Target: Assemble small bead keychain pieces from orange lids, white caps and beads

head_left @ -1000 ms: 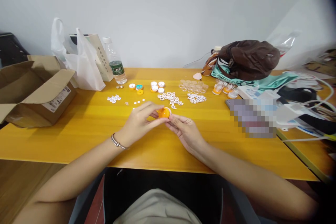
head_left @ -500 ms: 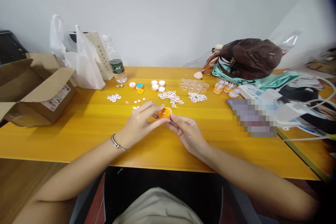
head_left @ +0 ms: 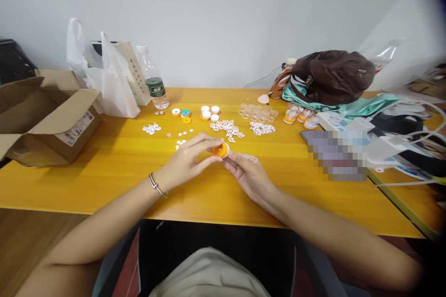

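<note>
Orange piece (head_left: 219,151), white-rimmed, held by left hand (head_left: 183,159), right hand (head_left: 251,174).

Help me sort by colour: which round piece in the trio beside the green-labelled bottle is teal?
The teal-topped piece, right of the white-topped piece and behind the yellow-orange piece; neither shows teal.

water bottle (head_left: 155,88): "怡宝" | brown bottle (head_left: 279,82): "NE…" | carton label (head_left: 76,130): too small to read
</note>
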Motion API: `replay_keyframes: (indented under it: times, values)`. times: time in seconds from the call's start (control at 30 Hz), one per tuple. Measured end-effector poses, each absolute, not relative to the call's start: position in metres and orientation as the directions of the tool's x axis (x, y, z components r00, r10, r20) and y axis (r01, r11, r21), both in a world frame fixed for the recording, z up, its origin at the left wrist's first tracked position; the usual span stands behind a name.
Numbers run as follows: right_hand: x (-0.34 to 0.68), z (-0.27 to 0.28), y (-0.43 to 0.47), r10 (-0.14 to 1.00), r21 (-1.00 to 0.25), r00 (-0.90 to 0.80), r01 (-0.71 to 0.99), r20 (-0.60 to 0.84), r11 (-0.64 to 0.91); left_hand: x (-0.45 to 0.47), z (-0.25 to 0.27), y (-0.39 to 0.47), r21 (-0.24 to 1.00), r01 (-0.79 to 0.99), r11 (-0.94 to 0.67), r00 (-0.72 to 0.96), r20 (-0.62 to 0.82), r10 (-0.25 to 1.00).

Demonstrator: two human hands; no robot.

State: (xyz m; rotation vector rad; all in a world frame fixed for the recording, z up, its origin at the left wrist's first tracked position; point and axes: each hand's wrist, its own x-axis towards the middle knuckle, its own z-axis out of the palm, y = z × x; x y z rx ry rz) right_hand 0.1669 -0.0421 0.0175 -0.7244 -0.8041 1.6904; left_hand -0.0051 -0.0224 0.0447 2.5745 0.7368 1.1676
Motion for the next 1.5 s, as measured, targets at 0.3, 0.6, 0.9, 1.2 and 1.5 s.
replay_keyframes:
  times: [0.3,0.6,0.9,1.2,1.5]
  values:
    - [0.168,0.013,-0.038,0.943,-0.743,-0.313,-0.603,-0.114,-0.29,-0.006,0.047,-0.021,0.382,0.355,-0.854,0.618,0.59,0.52]
    - [0.168,0.013,-0.038,0.947,-0.777,-0.3,-0.569,-0.11,-0.27,-0.006,0.046,-0.023,0.362,0.396,-0.844,0.584,0.61,0.536]
    - [0.169,0.013,-0.038,0.936,-0.778,-0.334,-0.558,-0.107,-0.289,-0.007,0.048,-0.025,0.399,0.388,-0.831,0.621,0.554,0.555]
    - [0.17,0.012,-0.037,0.951,-0.758,-0.29,-0.594,-0.112,-0.27,0.001,0.042,-0.026,0.358,0.44,-0.823,0.55,0.617,0.563]
    - [0.17,0.012,-0.037,0.945,-0.77,-0.315,-0.581,-0.087,-0.264,0.001,0.04,-0.026,0.372,0.441,-0.817,0.517,0.638,0.57]
